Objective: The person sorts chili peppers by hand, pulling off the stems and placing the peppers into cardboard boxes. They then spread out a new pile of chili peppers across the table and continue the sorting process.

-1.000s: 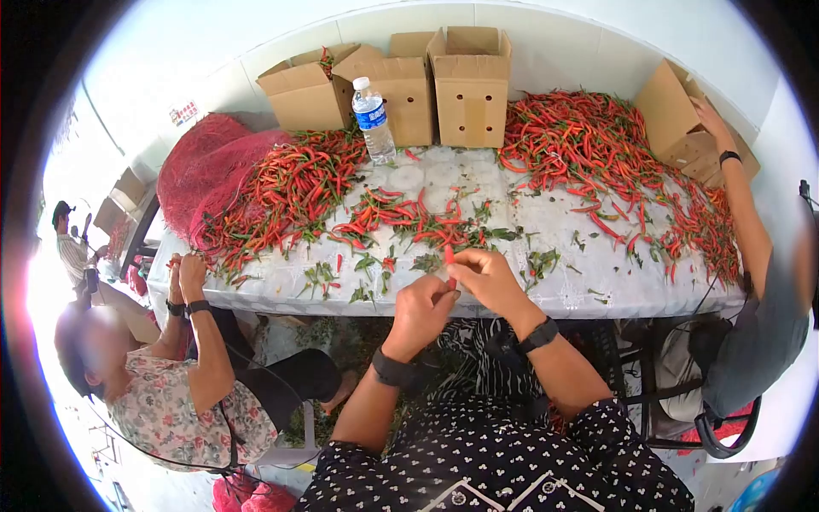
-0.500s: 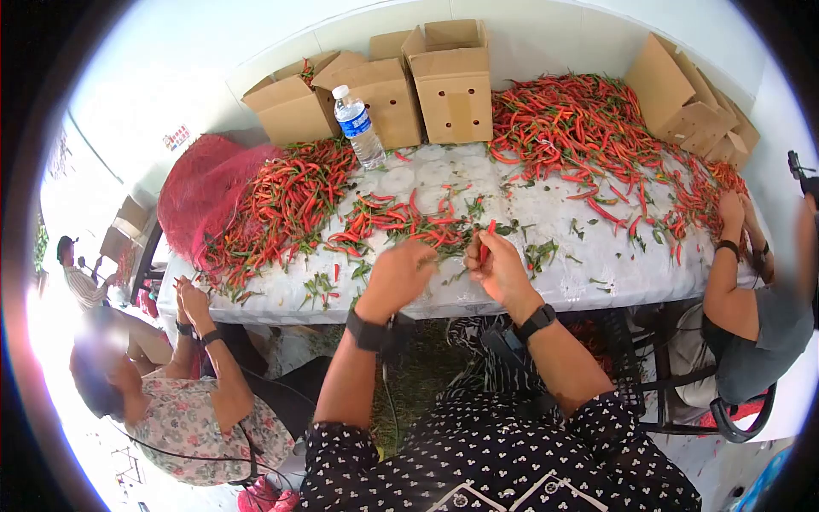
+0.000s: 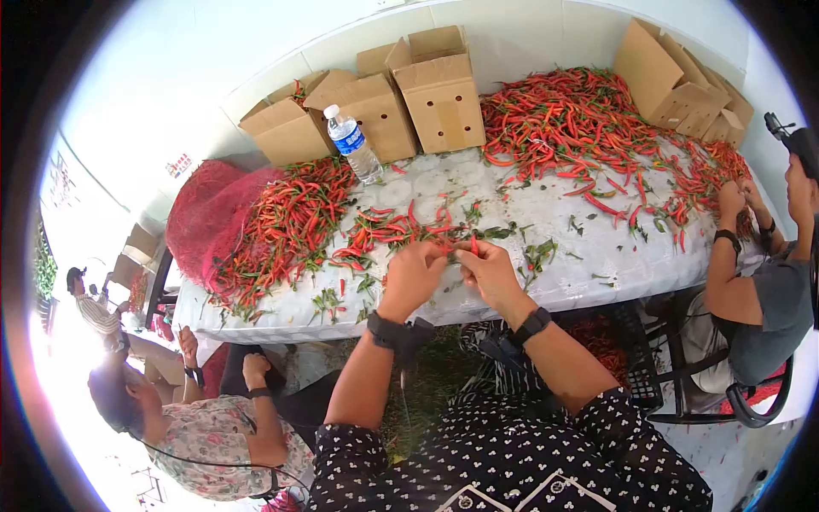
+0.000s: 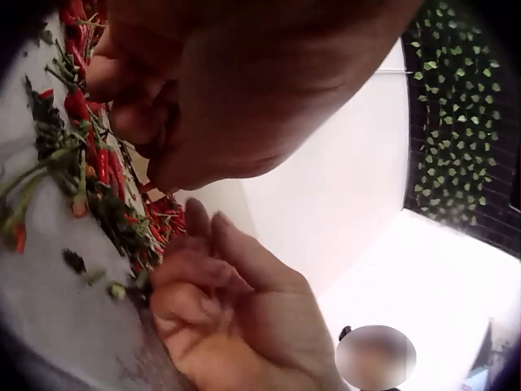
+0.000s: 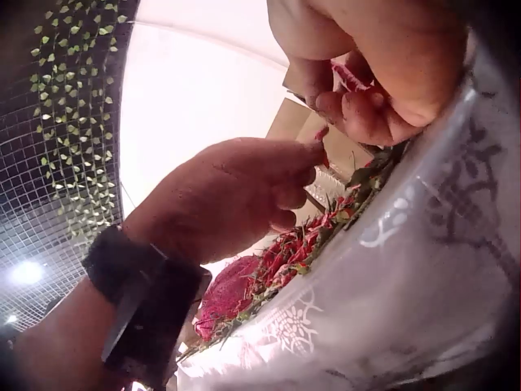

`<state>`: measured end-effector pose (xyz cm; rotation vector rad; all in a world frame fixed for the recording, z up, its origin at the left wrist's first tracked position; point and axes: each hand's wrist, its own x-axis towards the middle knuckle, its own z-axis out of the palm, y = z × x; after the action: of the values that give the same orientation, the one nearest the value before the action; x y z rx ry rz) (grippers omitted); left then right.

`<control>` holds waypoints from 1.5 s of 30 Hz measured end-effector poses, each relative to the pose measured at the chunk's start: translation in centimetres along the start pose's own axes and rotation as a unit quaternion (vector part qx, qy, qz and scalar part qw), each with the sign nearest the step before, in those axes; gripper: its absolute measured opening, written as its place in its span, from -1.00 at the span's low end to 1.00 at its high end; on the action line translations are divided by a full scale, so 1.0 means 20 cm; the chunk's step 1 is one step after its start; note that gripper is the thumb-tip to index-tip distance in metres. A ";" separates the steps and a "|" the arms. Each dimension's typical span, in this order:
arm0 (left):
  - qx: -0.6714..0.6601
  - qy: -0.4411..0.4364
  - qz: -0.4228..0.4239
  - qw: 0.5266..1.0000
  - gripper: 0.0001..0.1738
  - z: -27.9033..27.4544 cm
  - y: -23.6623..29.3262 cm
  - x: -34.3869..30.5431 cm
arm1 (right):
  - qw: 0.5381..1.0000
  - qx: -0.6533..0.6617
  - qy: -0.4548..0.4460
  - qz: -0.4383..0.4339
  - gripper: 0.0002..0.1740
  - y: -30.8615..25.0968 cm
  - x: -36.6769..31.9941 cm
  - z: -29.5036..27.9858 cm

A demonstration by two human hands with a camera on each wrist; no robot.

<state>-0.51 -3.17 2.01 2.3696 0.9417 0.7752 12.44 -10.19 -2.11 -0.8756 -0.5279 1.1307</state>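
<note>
In the head view my left hand (image 3: 411, 280) and right hand (image 3: 495, 275) meet over the near side of the table. My right hand holds a red chili pepper (image 3: 474, 246), its fingers curled round it; part of this chili (image 5: 348, 76) also shows in the right wrist view. Between thumb and fingertips my left hand pinches a small red chili (image 5: 321, 147), mostly hidden by the fingers. Just beyond the hands lies a small row of loose chilies (image 3: 388, 229) with green stems. Plucked stems and leaves (image 3: 327, 303) are scattered around them.
A large chili pile (image 3: 563, 119) lies at the back right, another (image 3: 299, 209) at the left by a red net bag (image 3: 209, 222). Cardboard boxes (image 3: 439, 94) and a water bottle (image 3: 354, 145) stand at the back. One person (image 3: 205, 427) sits at left, another (image 3: 768, 299) at right.
My hands were together on a red chili, parted with the left hand blurred over the loose chilies, and are close together again. The person at left has lowered one hand.
</note>
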 end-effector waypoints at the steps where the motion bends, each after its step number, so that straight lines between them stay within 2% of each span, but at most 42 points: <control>1: -0.015 0.013 0.014 1.000 -0.87 0.01 0.02 -0.02 | 1.000 -0.025 -0.015 -0.009 -0.85 0.01 0.00 -0.01; 4: -0.040 0.018 0.027 0.999 -0.88 0.02 0.06 -0.06 | 0.996 -0.090 -0.017 -0.016 -0.85 0.02 0.00 -0.01; 6: -0.009 0.025 0.043 0.999 -0.89 0.01 0.07 -0.07 | 0.992 -0.129 -0.003 -0.013 -0.86 0.03 -0.01 -0.01; 8: -0.016 0.018 0.042 0.999 -0.88 0.00 0.06 -0.07 | 0.974 -0.216 -0.031 -0.066 -0.86 0.05 -0.01 -0.02; 10: -0.022 0.011 0.041 0.999 -0.88 -0.02 0.05 -0.07 | 0.973 -0.215 -0.028 -0.076 -0.87 0.04 -0.02 -0.01; 12: -0.116 0.016 -0.054 0.992 -0.85 -0.05 0.06 -0.07 | 0.973 -0.215 -0.024 -0.085 -0.88 0.03 -0.03 0.00; 14: -0.136 0.010 -0.045 0.990 -0.84 -0.06 0.05 -0.07 | 0.935 -0.325 -0.044 -0.137 -0.90 0.02 -0.04 0.00; 20: -0.152 -0.013 -0.020 0.988 -0.84 -0.01 -0.03 -0.07 | 0.905 -0.380 -0.090 -0.169 -0.90 0.03 -0.04 -0.02; 22: -0.142 -0.019 -0.017 0.990 -0.81 -0.01 -0.04 -0.07 | 0.908 -0.372 -0.098 -0.166 -0.90 0.04 -0.04 -0.03; 23: -0.271 -0.087 -0.101 0.953 -0.79 -0.02 -0.04 -0.07 | 0.910 -0.365 -0.108 -0.165 -0.90 0.04 -0.04 -0.04; 24: -0.392 -0.152 -0.183 0.889 -0.77 -0.04 -0.04 -0.07 | 0.910 -0.365 -0.108 -0.164 -0.90 0.04 -0.04 -0.04; 25: -0.392 -0.152 -0.183 0.889 -0.77 -0.05 -0.03 -0.07 | 0.915 -0.348 -0.121 -0.167 -0.90 0.03 -0.05 -0.05; 27: -0.546 -0.154 -0.213 0.795 -0.78 -0.06 -0.02 -0.08 | 0.919 -0.329 -0.135 -0.170 -0.88 0.02 -0.05 -0.06; 28: -0.545 -0.154 -0.213 0.796 -0.78 -0.07 -0.02 -0.07 | 0.968 -0.211 -0.104 -0.087 -0.86 0.02 -0.05 -0.06; 29: -0.477 -0.171 -0.182 0.842 -0.77 -0.10 -0.04 -0.06 | 0.994 -0.089 -0.070 -0.001 -0.84 0.01 -0.05 -0.07; 30: -0.405 -0.187 -0.148 0.883 -0.75 -0.13 -0.05 -0.05 | 0.994 -0.088 -0.072 -0.002 -0.84 0.01 -0.04 -0.08; 31: -0.240 -0.193 -0.134 0.942 -0.76 -0.16 -0.06 -0.01 | 0.997 0.024 -0.075 0.003 -0.82 -0.01 -0.03 -0.09; 32: -0.239 -0.192 -0.133 0.943 -0.76 -0.16 -0.07 0.03 | 0.988 0.136 -0.077 0.008 -0.81 -0.02 -0.02 -0.09; 33: -0.101 -0.123 -0.048 0.986 -0.77 -0.15 -0.08 0.08 | 0.986 0.155 -0.056 0.017 -0.84 -0.03 -0.02 -0.09; 34: 0.039 -0.051 0.037 0.997 -0.77 -0.14 -0.10 0.12 | 0.986 0.156 -0.058 0.017 -0.84 -0.04 -0.02 -0.09; 35: 0.036 -0.019 0.064 0.997 -0.80 -0.11 -0.12 0.17 | 0.984 0.166 -0.061 0.024 -0.84 -0.04 -0.02 -0.09; 36: 0.036 -0.018 0.065 0.997 -0.80 -0.09 -0.14 0.22 | 0.982 0.175 -0.064 0.030 -0.84 -0.04 -0.02 -0.09; 39: 0.205 -0.049 0.093 0.973 -0.79 0.00 -0.20 0.30 | 0.988 0.147 -0.025 0.030 -0.84 -0.06 -0.03 -0.07; 43: 0.196 -0.066 0.076 0.975 -0.79 0.05 -0.24 0.31 | 0.991 0.127 -0.045 0.024 -0.86 -0.02 0.01 -0.09; 45: 0.117 -0.012 0.069 0.991 -0.79 0.03 -0.21 0.29 | 0.994 0.104 -0.037 0.026 -0.91 -0.01 0.02 -0.09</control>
<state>1.50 3.58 0.95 2.6653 0.9080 0.7184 13.99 -10.42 -3.04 -0.6717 -0.4400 1.2447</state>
